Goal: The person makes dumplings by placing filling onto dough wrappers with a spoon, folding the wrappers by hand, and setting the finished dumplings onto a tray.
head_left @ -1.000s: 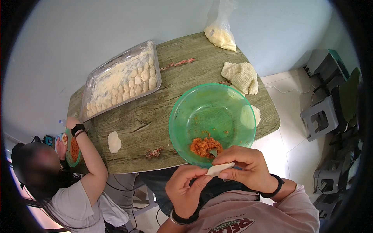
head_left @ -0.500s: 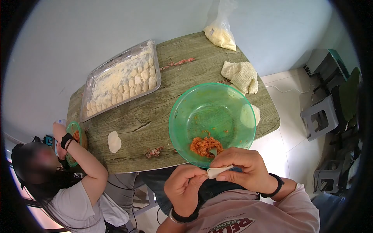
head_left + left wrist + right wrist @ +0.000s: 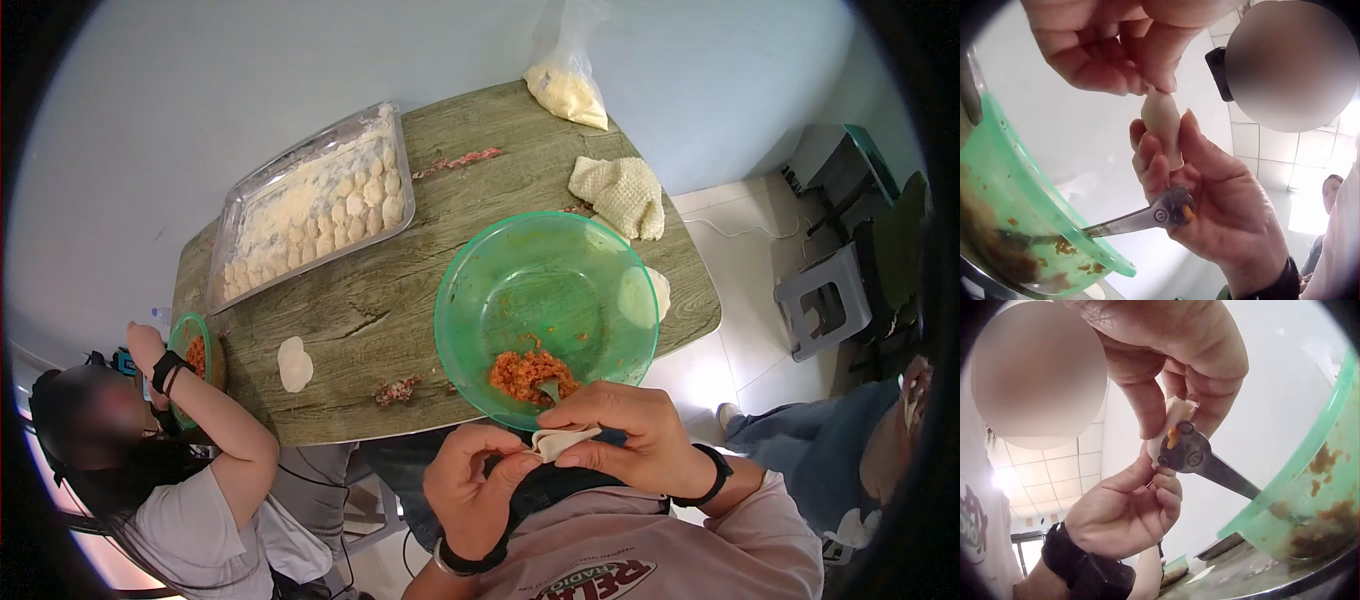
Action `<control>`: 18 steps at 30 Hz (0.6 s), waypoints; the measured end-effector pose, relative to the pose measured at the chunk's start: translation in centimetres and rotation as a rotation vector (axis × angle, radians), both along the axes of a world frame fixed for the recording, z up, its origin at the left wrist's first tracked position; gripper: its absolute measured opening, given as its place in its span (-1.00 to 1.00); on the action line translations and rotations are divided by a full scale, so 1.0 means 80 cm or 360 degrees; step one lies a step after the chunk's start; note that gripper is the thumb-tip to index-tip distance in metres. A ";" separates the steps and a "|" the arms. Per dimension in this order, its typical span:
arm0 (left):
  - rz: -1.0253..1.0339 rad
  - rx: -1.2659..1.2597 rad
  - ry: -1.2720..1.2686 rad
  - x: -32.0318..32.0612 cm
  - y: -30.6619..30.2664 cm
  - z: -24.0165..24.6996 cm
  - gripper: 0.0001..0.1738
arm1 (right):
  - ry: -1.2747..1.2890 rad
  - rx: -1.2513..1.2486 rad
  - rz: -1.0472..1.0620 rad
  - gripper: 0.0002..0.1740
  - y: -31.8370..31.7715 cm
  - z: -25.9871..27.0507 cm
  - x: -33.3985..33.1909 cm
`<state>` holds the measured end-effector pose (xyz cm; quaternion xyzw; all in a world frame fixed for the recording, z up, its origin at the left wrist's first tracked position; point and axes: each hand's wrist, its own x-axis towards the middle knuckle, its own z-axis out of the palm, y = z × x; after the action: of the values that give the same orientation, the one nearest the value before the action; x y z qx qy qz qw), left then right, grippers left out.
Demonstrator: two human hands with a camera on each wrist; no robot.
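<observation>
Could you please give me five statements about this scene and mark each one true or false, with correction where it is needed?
1. The left hand and the right hand pinch the same dough wrapper. True.
2. The green bowl is empty. False: it holds reddish filling.
3. The tray bears rows of dumplings. True.
4. The cloth lies inside the tray. False: it lies on the table, near the green bowl.
5. The metal utensil reaches over the green bowl's rim. True.
</observation>
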<state>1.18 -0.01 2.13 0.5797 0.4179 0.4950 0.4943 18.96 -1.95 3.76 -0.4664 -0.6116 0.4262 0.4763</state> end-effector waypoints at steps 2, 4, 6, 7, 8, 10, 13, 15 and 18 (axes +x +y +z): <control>0.0029 -0.0306 -0.0238 0.004 -0.003 0.005 -0.77 | -0.0007 0.0013 -0.0006 -0.62 0.000 0.000 0.000; -0.0039 -0.0158 -0.0070 -0.003 0.001 0.000 -0.80 | 0.0017 0.0000 -0.0009 -0.61 0.000 0.000 -0.001; -0.0104 -0.0010 0.0098 -0.006 0.003 -0.003 -0.82 | 0.0002 0.0009 -0.0012 -0.61 -0.001 0.000 -0.002; -0.0102 0.0084 0.0145 -0.005 0.004 -0.004 -0.81 | -0.0014 0.0020 -0.0014 -0.61 -0.001 0.000 -0.002; -0.0099 0.0178 0.0192 -0.005 0.005 -0.004 -0.80 | -0.0014 0.0020 -0.0013 -0.61 0.000 0.000 -0.002; -0.0082 0.0147 0.0172 -0.004 0.004 -0.004 -0.79 | -0.0033 0.0027 -0.0005 -0.61 0.000 0.000 -0.002; -0.0095 0.0071 0.0112 -0.004 0.002 0.000 -0.78 | -0.0043 0.0034 -0.0045 -0.61 -0.001 0.000 -0.002; -0.0122 0.0025 0.0073 -0.005 0.000 -0.001 -0.77 | -0.0047 0.0034 -0.0046 -0.61 -0.001 0.000 -0.003; -0.0077 0.0057 0.0129 -0.005 0.000 -0.005 -0.77 | -0.0063 0.0035 -0.0041 -0.60 -0.002 0.000 -0.004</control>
<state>0.78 -0.02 1.71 0.6180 0.4144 0.4664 0.4783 18.63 -2.08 3.76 -0.4773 -0.6194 0.4039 0.4747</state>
